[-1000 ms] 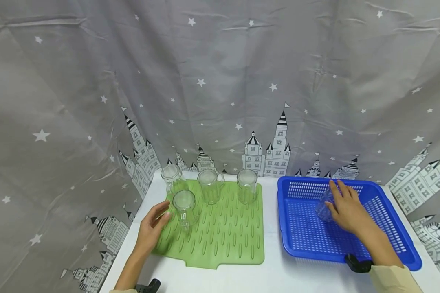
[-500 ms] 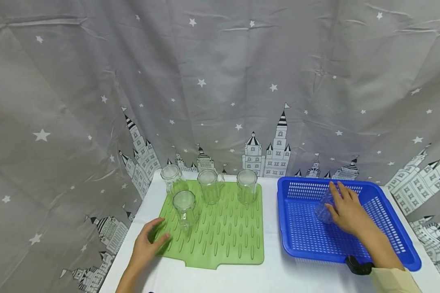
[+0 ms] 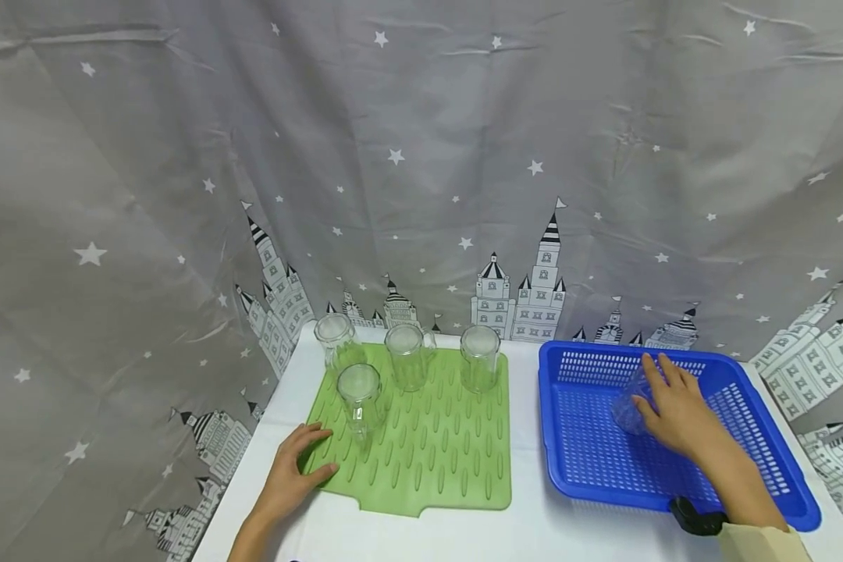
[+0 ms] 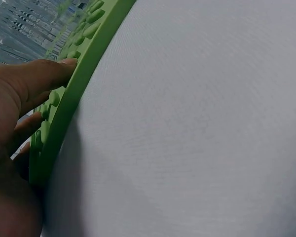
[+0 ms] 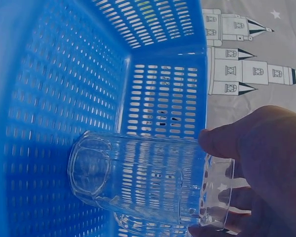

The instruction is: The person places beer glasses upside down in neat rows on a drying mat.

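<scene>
In the head view my right hand [image 3: 680, 414] reaches into the blue basket [image 3: 562, 480] and holds a clear glass mug [image 3: 628, 412] by its upper end. The right wrist view shows the thumb and fingers around that mug's rim, its base [image 5: 91, 165] towards the basket floor. My left hand [image 3: 286, 478] rests at the left edge of a green ribbed mat [image 3: 457, 468], thumb and fingers spread. In the left wrist view fingers touch the mat's raised bumps [image 4: 54, 98]. Just beyond this hand stands an upside-down glass mug [image 3: 361, 394] on the mat.
More upturned glass mugs stand along the mat's back edge: one at the left corner [image 3: 335, 339], a middle one [image 3: 407, 359] and a right one [image 3: 480, 359]. Mat and basket share a white table [image 3: 527, 437]. A grey curtain [image 3: 393, 117] hangs behind.
My left hand has drawn back from beside the front mug to the mat's lower left edge. My right hand has kept its hold on the mug in the basket. The head view shifts slightly.
</scene>
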Demonstrator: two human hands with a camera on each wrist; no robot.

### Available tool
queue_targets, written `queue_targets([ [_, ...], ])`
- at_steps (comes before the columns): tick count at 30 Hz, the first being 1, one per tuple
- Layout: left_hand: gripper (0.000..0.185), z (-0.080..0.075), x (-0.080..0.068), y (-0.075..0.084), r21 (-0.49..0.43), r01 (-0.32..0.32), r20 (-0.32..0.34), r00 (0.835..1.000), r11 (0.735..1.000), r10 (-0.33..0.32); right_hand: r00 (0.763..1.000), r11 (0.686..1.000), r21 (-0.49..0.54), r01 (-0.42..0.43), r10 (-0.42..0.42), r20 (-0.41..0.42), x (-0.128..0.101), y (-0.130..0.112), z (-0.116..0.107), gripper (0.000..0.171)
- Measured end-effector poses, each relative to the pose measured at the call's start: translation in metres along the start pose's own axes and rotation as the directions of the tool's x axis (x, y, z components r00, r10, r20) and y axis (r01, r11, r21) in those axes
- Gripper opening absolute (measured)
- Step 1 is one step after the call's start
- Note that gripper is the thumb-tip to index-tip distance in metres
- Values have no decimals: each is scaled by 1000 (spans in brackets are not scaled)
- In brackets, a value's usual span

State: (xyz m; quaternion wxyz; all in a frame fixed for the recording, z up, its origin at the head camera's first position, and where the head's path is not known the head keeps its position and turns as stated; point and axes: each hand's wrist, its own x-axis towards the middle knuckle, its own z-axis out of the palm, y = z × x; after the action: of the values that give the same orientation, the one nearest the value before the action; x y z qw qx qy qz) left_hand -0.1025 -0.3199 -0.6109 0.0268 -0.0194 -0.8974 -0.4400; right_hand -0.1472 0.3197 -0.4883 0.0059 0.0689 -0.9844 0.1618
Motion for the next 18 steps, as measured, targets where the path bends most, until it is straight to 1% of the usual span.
queue_targets([
  [6, 62, 0, 3, 1, 16, 26, 21, 999, 1000, -26, 1000, 1000, -3, 14, -15, -25, -2, 3, 1, 73],
  [11, 62, -3, 6, 3, 17, 28, 28, 999, 999, -29, 999, 1000, -11, 16, -16, -30, 0, 4, 0, 73],
  [15, 61, -3, 4, 3, 7, 21, 20, 1000, 1000, -21, 999, 1000, -11, 16, -17, -29, 1, 4, 0, 73],
  [18, 61, -2, 1, 1, -1, 30, 24, 999, 1000, -30, 1000, 1000, -17, 15, -15, -22, 0, 3, 0, 72],
])
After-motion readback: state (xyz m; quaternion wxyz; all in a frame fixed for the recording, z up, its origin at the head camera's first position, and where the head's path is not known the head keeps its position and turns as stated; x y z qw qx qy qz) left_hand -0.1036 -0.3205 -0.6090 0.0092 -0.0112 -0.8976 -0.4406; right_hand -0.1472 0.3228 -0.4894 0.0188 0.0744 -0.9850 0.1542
